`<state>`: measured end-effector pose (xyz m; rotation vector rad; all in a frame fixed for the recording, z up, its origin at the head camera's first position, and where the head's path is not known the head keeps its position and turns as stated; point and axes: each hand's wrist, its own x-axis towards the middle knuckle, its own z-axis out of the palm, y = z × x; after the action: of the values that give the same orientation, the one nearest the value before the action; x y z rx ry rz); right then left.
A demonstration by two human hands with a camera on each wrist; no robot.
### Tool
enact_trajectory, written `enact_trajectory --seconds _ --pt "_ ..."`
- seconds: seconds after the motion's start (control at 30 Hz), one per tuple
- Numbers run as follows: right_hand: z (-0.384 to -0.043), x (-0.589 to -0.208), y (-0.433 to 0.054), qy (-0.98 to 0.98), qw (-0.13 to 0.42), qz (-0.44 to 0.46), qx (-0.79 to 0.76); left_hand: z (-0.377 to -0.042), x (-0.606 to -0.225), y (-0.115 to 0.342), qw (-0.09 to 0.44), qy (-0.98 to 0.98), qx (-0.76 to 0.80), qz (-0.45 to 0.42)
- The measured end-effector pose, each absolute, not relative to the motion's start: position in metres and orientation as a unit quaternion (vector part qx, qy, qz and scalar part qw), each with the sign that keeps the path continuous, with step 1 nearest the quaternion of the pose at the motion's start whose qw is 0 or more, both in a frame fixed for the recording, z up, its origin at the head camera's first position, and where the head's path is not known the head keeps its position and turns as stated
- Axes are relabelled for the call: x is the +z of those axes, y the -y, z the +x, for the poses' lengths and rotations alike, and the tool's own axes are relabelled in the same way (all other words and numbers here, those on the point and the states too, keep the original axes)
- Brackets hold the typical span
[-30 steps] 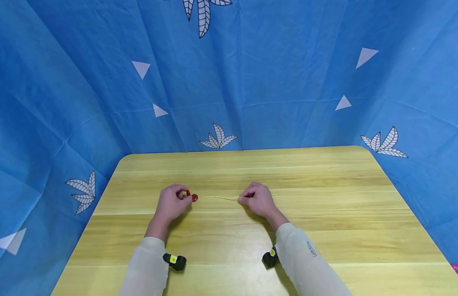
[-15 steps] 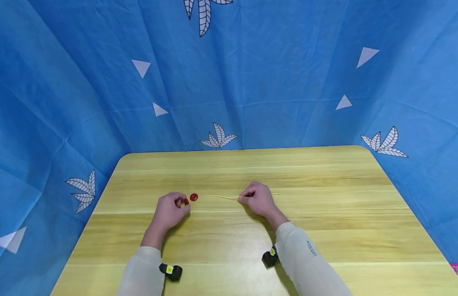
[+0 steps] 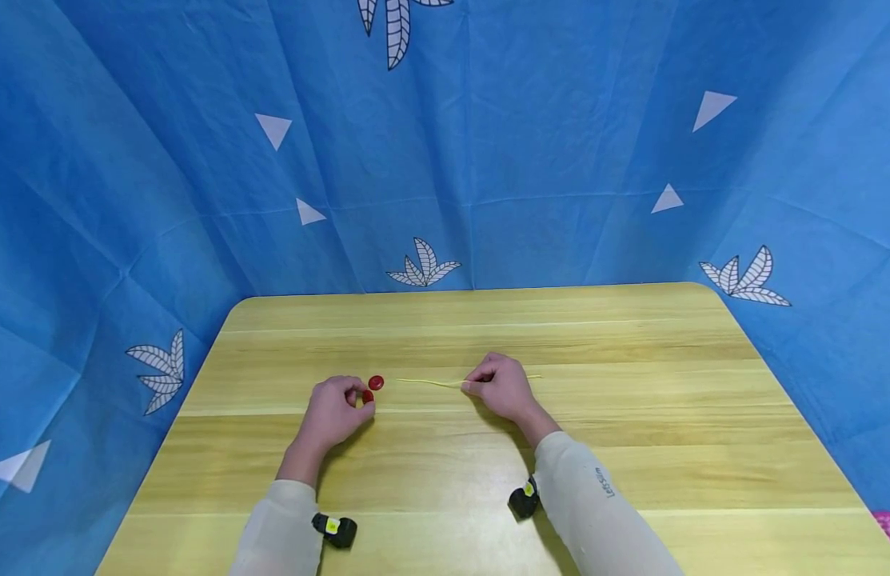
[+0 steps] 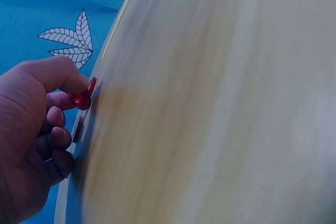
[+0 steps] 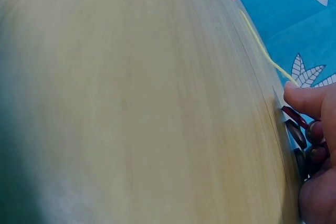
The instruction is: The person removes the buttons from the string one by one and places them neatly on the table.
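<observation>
My left hand (image 3: 334,412) pinches a small red disc, shaped like a button (image 3: 368,396), between thumb and forefinger just above the table. A second red disc (image 3: 376,382) lies flat beyond its fingertips. To the right, my right hand (image 3: 504,388) pinches a thin yellow string (image 3: 426,382). One end of the string stretches left toward the discs, and the other shows past the knuckles. Under the right fingers, the right wrist view shows a dark red disc (image 5: 295,116) and dark discs (image 5: 296,134); whether they are on the string cannot be seen.
A wood-grain table (image 3: 445,472) spreads beneath both hands. Blue patterned cloth (image 3: 560,144) hangs behind the table and at its sides. Small black cameras are strapped to both wrists.
My left hand drew back left and toward me with one red disc, leaving the other on the table, then shifted slightly right as the held disc turned. The right hand stayed still.
</observation>
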<state>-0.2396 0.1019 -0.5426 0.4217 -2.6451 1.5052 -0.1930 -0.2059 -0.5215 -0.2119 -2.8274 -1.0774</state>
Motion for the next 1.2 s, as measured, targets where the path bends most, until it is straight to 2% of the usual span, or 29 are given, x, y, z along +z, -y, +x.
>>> enact_trajectory --seconds 1.2 --pt "-0.2373 -0.5384 -0.1028 0.863 0.02 0.141 0.485 -0.1907 -0.5266 0.1965 0.071 0.934 -0.338 -0.087"
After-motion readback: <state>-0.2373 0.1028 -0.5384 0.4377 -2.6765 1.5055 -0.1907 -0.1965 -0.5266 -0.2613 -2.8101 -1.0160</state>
